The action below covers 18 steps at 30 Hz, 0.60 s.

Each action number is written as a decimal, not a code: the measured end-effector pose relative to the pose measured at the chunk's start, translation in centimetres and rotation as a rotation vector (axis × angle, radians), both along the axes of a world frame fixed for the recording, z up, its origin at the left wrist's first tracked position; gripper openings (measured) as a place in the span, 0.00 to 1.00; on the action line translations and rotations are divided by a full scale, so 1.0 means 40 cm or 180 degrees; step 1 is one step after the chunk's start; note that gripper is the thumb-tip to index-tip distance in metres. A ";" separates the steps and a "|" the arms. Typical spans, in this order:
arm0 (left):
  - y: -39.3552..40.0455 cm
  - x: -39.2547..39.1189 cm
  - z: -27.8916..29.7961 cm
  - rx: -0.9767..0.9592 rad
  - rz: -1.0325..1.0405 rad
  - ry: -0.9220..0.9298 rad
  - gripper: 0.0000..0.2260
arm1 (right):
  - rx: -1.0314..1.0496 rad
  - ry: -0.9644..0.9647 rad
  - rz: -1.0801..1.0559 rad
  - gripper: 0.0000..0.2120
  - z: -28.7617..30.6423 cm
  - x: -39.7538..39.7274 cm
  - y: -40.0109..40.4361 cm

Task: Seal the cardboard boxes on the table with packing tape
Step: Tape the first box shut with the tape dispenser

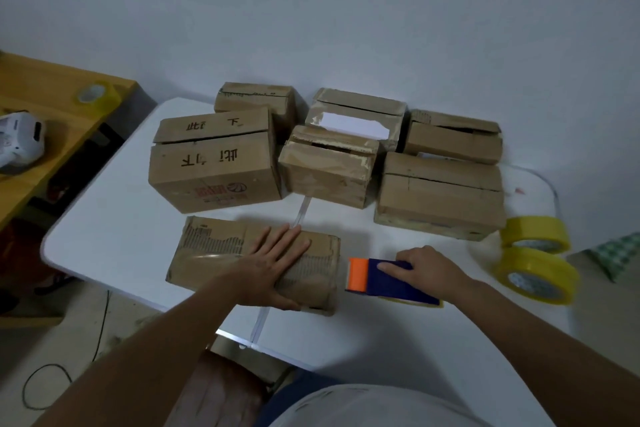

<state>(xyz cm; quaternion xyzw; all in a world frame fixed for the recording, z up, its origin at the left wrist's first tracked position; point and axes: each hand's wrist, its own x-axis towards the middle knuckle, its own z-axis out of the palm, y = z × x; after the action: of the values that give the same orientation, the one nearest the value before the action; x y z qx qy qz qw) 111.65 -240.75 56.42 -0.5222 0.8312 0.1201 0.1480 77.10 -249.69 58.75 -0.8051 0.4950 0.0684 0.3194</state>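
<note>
A flat, worn cardboard box (214,253) lies near the front of the white table (114,218). My left hand (273,260) presses flat on the box's right half, fingers straight. My right hand (426,270) grips a blue tape dispenser (394,284) with an orange front, just right of the box and touching the table. A strip of clear tape glints across the box's top. Several more cardboard boxes stand behind, among them a large printed one (214,163).
Two yellow tape rolls (535,270) sit at the table's right edge. A wooden desk (45,114) on the left holds another tape roll (97,95) and a white device (20,142). A wall rises behind the boxes. A cable lies on the floor.
</note>
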 end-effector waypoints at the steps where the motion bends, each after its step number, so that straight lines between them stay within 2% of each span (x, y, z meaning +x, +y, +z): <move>1: 0.000 -0.001 0.002 -0.0004 -0.0003 -0.0008 0.53 | -0.0010 0.0013 0.0001 0.28 -0.005 0.006 0.001; 6: -0.003 -0.031 0.028 -0.0023 0.0155 -0.0016 0.51 | 0.0015 -0.0017 -0.0045 0.29 -0.017 0.024 0.010; 10: -0.012 -0.166 0.028 -0.0177 0.0765 0.0534 0.41 | 0.0019 0.0019 -0.0039 0.27 -0.021 0.042 0.017; 14: -0.016 -0.270 -0.018 -0.0129 0.1691 0.0640 0.33 | 0.0034 0.0097 -0.0049 0.25 -0.023 0.054 0.028; 18: 0.010 -0.203 -0.026 -0.0192 0.1480 0.0609 0.31 | 0.0174 0.0027 0.0003 0.25 -0.017 0.077 0.048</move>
<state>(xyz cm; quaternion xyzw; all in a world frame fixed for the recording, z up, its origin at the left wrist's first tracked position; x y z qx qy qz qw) 103.52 -240.34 55.39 -0.6898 0.7022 0.1749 0.0214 80.18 -247.78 58.07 -0.7961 0.4938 0.0854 0.3393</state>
